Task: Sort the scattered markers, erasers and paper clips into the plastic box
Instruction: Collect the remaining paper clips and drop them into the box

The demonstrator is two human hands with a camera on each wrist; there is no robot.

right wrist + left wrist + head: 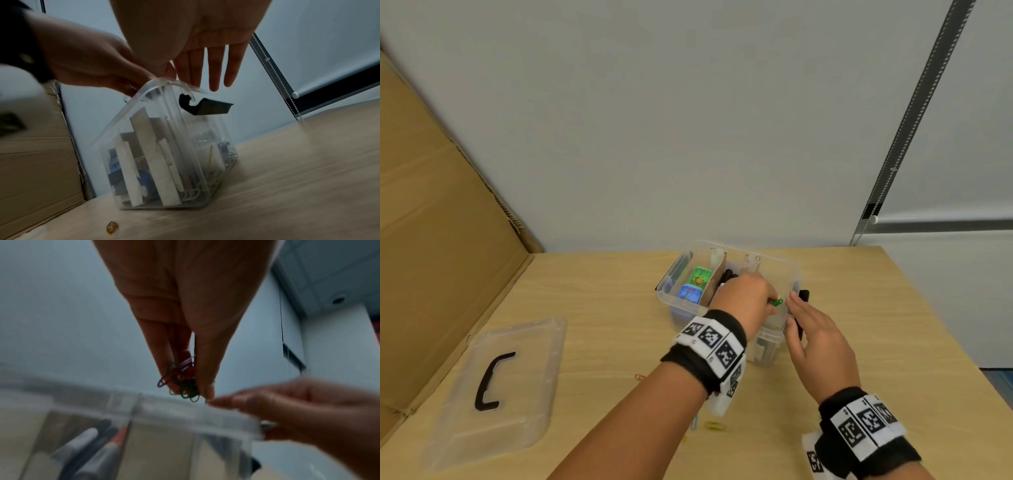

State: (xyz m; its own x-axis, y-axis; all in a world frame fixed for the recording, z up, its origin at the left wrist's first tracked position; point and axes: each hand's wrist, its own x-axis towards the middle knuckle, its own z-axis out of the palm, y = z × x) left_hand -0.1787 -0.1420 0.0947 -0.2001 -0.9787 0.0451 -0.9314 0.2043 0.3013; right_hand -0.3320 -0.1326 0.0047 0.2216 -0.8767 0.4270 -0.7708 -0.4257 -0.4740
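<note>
The clear plastic box stands on the table with cardboard dividers inside. Green and blue erasers fill its left section, and markers lie in the middle one. My left hand pinches a bunch of coloured paper clips above the right section, where more clips lie on the bottom. My right hand is open with straight fingers, close against the box's right wall beside the black latch. Whether it touches the rim is unclear.
Loose clips lie on the table near me: an orange one, a yellow one. The clear lid with its black handle lies at the front left. A cardboard sheet leans along the left; a wall stands behind.
</note>
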